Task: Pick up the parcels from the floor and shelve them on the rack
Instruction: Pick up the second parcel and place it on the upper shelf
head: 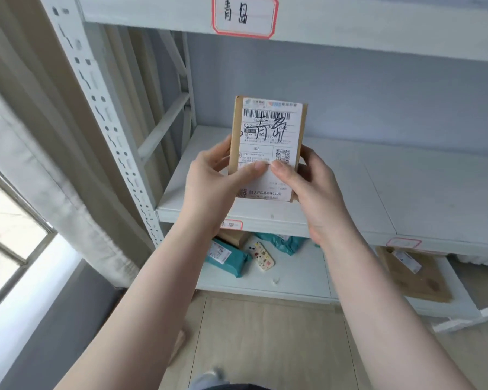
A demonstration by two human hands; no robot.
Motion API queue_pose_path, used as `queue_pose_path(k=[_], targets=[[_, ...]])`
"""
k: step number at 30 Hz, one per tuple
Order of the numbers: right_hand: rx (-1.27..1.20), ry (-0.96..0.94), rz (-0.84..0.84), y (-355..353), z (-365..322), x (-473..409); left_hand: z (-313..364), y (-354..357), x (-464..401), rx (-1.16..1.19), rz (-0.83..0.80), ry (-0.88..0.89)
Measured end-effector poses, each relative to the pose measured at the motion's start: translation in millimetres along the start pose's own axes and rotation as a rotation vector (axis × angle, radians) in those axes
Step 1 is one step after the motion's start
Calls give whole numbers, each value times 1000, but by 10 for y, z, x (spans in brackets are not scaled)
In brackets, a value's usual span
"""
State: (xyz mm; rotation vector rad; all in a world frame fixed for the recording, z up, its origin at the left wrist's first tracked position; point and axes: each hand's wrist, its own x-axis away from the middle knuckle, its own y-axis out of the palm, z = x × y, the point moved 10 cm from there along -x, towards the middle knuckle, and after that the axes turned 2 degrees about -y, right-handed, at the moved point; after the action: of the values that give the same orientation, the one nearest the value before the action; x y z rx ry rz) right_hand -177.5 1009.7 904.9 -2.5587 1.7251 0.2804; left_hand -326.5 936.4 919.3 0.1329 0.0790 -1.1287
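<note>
I hold a small brown cardboard parcel [268, 130] upright in front of the white rack [350, 187]. Its white shipping label with a barcode and handwritten black characters faces me. My left hand [217, 178] grips its left edge, thumb on the label. My right hand [316, 184] grips the right edge, thumb meeting the other near the label's middle. The parcel hovers above the front of the middle shelf, whose board lies bare behind it. A red-bordered tag [244, 15] with handwritten characters is stuck on the shelf beam above.
On the lower shelf lie a teal poly bag [226, 257], another teal bag [282, 242], a small patterned item [262, 256], a brown box [234, 237] and a flat cardboard parcel [414, 277]. A perforated rack upright [102, 108], curtain and window stand at left. Wooden floor lies below.
</note>
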Motion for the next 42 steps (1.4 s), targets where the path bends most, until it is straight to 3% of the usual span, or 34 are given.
queue_pose_path(k=[10,14,19,31,35,40,42], targets=[[64,-400,10,377,-1587,-73,1380,-225,-126,79,-55,373],[78,-467,28,564,-2070,-372,1909,-299,-361,80,-58,468],[146,-459,12,779,-2409,-912,2292,-370,-818,96,-59,482],[195,-340,26,740,-2543,-1816,2496,-223,-1802,23,-48,345],[251,-300,33,589,-2597,-2048,2560,-58,-2061,-157,-33,348],[333,-185,-1,373,-2592,-2339,2525,226,-2291,-429,-259,400],[375,-136,-28,356,-2534,-2440,2481,249,-2391,-509,-265,413]])
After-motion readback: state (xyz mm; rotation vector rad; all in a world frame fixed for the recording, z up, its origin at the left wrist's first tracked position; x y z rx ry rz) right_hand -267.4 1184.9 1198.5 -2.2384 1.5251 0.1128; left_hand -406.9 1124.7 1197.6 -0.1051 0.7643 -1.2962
